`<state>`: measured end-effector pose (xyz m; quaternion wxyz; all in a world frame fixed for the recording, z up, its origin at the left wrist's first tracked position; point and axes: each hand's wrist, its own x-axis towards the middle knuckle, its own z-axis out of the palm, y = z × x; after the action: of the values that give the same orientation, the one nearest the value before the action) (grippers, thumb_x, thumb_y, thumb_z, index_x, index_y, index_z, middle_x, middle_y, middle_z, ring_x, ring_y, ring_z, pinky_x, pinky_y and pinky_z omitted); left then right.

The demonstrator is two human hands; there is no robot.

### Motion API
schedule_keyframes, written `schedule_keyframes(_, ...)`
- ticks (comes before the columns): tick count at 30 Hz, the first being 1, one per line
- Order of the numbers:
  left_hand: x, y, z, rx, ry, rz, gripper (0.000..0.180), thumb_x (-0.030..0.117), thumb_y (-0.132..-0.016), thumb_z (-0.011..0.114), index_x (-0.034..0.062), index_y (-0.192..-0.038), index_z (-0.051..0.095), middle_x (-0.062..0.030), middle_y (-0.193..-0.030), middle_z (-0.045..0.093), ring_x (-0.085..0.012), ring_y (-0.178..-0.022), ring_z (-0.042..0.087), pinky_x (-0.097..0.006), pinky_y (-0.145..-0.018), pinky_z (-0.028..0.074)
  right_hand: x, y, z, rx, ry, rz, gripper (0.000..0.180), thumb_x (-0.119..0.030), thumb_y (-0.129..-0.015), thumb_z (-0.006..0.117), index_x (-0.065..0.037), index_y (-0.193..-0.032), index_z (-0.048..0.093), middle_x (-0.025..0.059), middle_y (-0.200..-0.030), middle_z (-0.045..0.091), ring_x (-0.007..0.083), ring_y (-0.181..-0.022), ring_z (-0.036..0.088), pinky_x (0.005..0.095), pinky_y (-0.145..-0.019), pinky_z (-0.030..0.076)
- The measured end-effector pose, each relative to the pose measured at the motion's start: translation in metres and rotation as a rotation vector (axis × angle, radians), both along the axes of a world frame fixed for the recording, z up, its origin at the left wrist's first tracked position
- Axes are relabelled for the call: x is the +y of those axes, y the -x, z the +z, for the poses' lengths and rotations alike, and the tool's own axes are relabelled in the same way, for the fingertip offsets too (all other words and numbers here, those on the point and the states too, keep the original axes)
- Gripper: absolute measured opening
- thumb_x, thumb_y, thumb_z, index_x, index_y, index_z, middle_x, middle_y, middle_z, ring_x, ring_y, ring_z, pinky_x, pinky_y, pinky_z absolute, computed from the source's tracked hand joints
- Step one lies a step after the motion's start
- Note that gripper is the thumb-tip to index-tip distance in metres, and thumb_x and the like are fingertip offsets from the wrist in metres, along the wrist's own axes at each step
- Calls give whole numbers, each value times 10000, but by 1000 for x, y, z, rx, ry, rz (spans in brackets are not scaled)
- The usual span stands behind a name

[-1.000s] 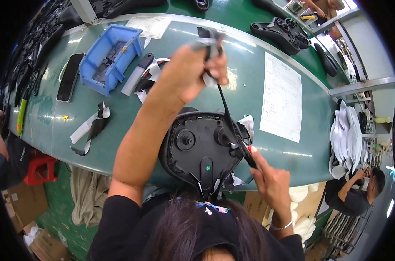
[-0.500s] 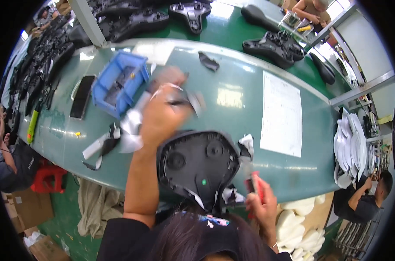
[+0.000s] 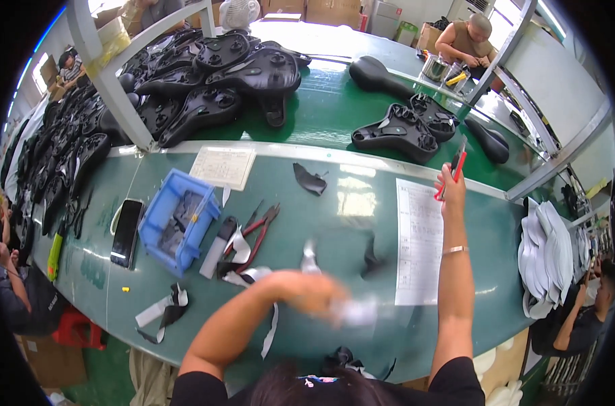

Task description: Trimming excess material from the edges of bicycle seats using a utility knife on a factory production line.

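Observation:
My left hand (image 3: pixel 317 296) is smeared by motion over the bench, and its fingers cannot be made out. A blurred white scrap (image 3: pixel 358 311) shows at its fingertips; whether the hand holds it is unclear. Farther off, my right hand (image 3: pixel 451 186) reaches toward the bench's back rail, closed on a red-handled hand tool (image 3: pixel 460 162) with a grey tip. Red-handled pliers (image 3: pixel 261 227) lie beyond my left forearm, among black and white strips (image 3: pixel 239 249). Blurred strips (image 3: pixel 372 258) show beyond my left hand. Dark scraps (image 3: pixel 346 358) sit at the near edge.
A blue bin (image 3: pixel 151 227) holds grey pieces beside a phone (image 3: pixel 126 233). A printed sheet (image 3: pixel 415 271) lies under my right arm. Bicycle saddles (image 3: pixel 397 132) rest beyond the back rail (image 3: pixel 334 159), with a heap at far left. White sheets (image 3: pixel 544 257) hang at right. Other people work nearby.
The upturned saddle no longer shows on the bench before me. My right hand has gone far forward with the red-handled tool. My left hand has come nearer and right, uncovering the pliers. The view has tilted up.

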<state>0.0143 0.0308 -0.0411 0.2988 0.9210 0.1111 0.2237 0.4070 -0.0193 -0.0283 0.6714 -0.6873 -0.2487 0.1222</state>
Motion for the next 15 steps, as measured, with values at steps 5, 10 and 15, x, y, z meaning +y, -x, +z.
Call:
schedule_keyframes(5, -3, -13, 4, -264, 1314, -390, 186, 165, -939, 524, 19, -1028, 595, -95, -942, 625, -193, -879, 600, -329, -795, 489, 73, -40, -13, 243, 80, 131, 394, -302, -850, 665, -130, -1191, 567, -35, -825, 570, 117, -685, 544, 274, -568, 500)
schedule_keyframes(10, 9, -23, -20, -355, 1289, -5, 268, 196, -965, 503, 21, -1168, 497, -90, -1046, 568, -161, -924, 569, -305, -812, 478, 73, -11, -14, 185, 114, 423, 286, -308, -846, 665, -99, -984, 528, 37, -689, 554, 138, -538, 576, 289, -515, 513)
schedule_keyframes(15, 3, -32, -12, -648, 1519, 176, 394, 286, -951, 533, -3, -1213, 478, -117, -1151, 559, -228, -1048, 557, -374, -925, 446, -22, 141, 19, 311, 272, 483, 430, -370, -863, 650, -49, -1116, 513, 76, -757, 621, 143, -609, 619, 257, -549, 496)
